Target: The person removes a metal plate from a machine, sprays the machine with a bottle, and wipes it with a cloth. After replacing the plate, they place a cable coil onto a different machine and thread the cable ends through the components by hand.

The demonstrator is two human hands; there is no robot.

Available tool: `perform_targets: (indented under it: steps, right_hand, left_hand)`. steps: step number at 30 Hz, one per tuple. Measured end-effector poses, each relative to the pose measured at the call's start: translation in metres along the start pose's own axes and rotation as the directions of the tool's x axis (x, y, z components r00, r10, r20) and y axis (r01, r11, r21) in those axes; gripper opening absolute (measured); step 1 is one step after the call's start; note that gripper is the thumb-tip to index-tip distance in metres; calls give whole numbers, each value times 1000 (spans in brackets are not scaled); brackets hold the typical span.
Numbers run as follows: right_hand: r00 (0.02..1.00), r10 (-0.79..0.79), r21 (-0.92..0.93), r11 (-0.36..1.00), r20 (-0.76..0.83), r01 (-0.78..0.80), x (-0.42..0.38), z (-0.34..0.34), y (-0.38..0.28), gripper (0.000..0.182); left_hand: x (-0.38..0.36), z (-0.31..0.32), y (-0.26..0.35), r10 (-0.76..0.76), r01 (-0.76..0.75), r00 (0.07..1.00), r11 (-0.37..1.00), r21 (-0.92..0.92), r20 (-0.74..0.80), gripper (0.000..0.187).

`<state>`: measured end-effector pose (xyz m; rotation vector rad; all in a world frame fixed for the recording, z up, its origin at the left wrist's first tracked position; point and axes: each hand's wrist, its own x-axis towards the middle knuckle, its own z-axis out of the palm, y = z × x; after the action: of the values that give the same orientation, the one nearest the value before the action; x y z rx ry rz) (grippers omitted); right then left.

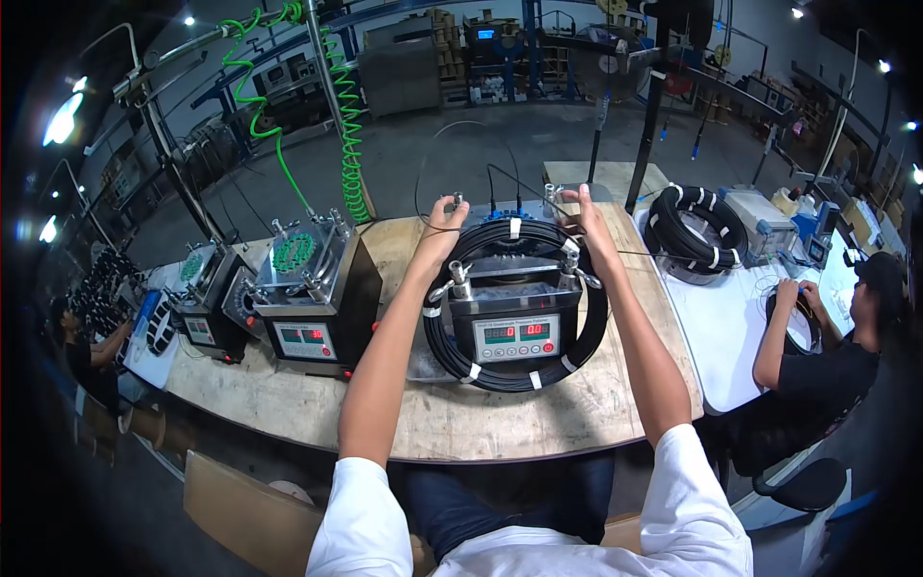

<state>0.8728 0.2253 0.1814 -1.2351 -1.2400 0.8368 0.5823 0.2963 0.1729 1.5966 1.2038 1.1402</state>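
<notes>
A polishing machine (516, 327) with red digits on its front panel stands in front of me, its metal clamp posts rising at the corners. A thick coil of black cable (439, 351), bound with white ties, leans around its front. My left hand (445, 223) is at the rear left, its fingers closed around a clamp post (459, 199). At the rear right my right hand (591, 229) has its thumb and fingers at another clamp post (553, 193); its grip is partly hidden. Blue connectors (505, 213) on thin black cables sit on the fixture between my hands.
Two similar machines, one near (312, 298) and one farther left (204, 308), share the wooden bench (433, 433). Green coiled hoses (351, 144) hang behind. A second cable coil (663, 226) lies on the right table. Co-workers sit at right (817, 356) and far left (91, 356).
</notes>
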Motion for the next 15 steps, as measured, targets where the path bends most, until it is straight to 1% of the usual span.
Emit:
perform_targets:
  steps: [2, 5, 8, 10, 11, 14, 15]
  right_hand:
    - [997, -47, -25, 999, -59, 45, -7, 8, -9, 83]
    - [996, -81, -46, 996, -31, 79, 2, 7, 2, 81]
    - [993, -74, -22, 997, 88, 76, 0, 2, -2, 79]
    - [993, -40, 18, 999, 109, 39, -8, 3, -14, 77]
    - [993, -27, 38, 999, 119, 22, -10, 4, -18, 76]
    - [994, -55, 119, 992, 95, 43, -10, 7, -11, 67]
    - [989, -124, 55, 991, 83, 119, -5, 6, -3, 64]
  left_hand:
    - [-3, 2, 2, -4, 4, 1000, 1000, -18, -12, 70]
    - [-3, 2, -3, -14, 12, 999, 999, -50, -29, 73]
    - [-6, 2, -2, -44, 42, 999, 996, -79, -23, 76]
    - [-4, 1, -3, -62, 60, 998, 993, -98, -18, 75]
    - [-3, 1, -2, -54, 53, 998, 996, -70, -17, 75]
    - [-3, 0, -1, -38, 38, 999, 999, -11, 5, 75]
    - [-8, -2, 5, -34, 34, 999, 999, -8, 24, 75]
